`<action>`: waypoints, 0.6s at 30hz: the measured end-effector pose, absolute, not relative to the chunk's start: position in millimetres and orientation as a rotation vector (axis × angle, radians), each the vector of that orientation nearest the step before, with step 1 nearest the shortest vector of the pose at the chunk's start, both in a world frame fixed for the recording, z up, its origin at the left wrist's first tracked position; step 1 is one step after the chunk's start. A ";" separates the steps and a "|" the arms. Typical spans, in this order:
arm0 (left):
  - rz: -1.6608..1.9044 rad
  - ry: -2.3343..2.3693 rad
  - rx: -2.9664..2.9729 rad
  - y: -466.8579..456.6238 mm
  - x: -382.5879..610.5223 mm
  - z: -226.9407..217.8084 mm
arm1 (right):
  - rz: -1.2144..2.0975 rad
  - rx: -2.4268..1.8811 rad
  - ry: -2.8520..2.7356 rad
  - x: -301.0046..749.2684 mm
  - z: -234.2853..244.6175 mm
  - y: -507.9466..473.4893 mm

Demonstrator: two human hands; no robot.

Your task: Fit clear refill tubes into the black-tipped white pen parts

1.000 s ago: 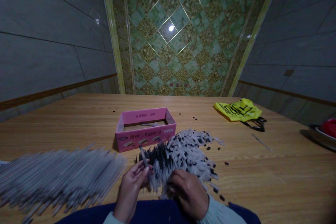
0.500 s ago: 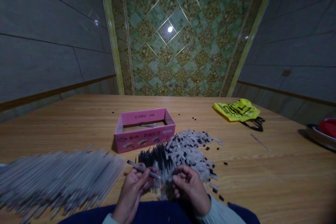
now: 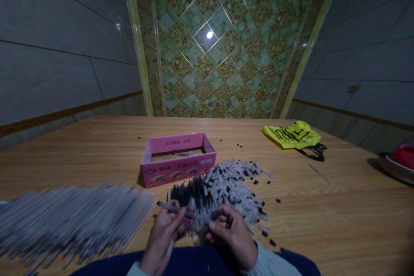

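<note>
My left hand is closed on a pen with a clear barrel and a dark end, held slanting with that dark end to the upper left. Close to the pen's other end is my right hand, its thumb and fingertips pinched together. Whatever sits in that pinch is too small and blurred to name. Just beyond both hands lies a heap of clear caps, with small black plugs mixed in. Against its left side is a bunch of thin black-tipped pieces.
Many clear pen barrels lie in a wide pile at the left. A pink open box holds a few thin pieces. Farther right are a yellow bag, a single thin stick and a bowl with something red.
My right hand has shifted slightly left, toward the end of the pen. My left hand stays nearly in place, still holding the pen.
</note>
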State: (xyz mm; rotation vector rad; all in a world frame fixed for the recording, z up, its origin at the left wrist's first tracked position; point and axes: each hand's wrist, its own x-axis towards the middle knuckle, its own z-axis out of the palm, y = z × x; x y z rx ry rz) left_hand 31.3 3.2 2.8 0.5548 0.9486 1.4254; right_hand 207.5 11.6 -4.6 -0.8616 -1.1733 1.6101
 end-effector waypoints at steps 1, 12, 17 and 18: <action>1.420 0.947 0.570 3.1 31.6 2.1 | 1.588 -0.876 -1.195 207.2 -4.6 11.4; 1.370 1.031 0.673 1.3 35.5 0.1 | 0.690 -1.185 -1.808 212.9 4.0 2.2; 1.342 1.025 0.667 0.2 36.6 -8.7 | 0.740 -1.168 -1.779 212.1 2.4 2.4; 1.341 1.027 0.663 0.5 36.9 -10.0 | 0.785 -1.160 -1.760 211.5 1.8 2.8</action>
